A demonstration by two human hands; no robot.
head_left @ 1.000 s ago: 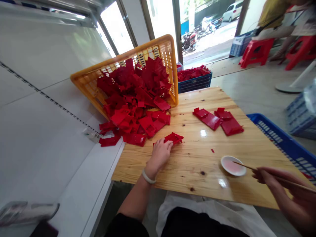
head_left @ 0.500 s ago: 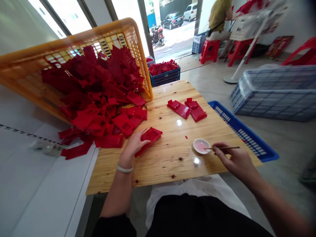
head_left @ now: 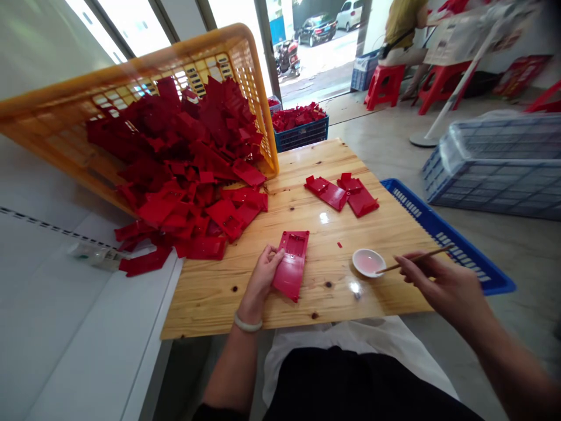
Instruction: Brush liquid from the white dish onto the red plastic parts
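Head view: wooden table [head_left: 372, 234], grey floor [head_left: 381, 133] beyond; left fingers [head_left: 268, 256] clamp red panel [head_left: 291, 270], right fingers [head_left: 408, 268] clamp stick [head_left: 440, 250].

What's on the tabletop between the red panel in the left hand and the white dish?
The head view shows a small red chip between the red panel and the white dish, slightly beyond their direct line.

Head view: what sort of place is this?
Probably a small workshop: an orange-yellow crate spills red pieces onto a wooden table, a blue crate beyond it holds more, and a person sits on a red stool across the room.
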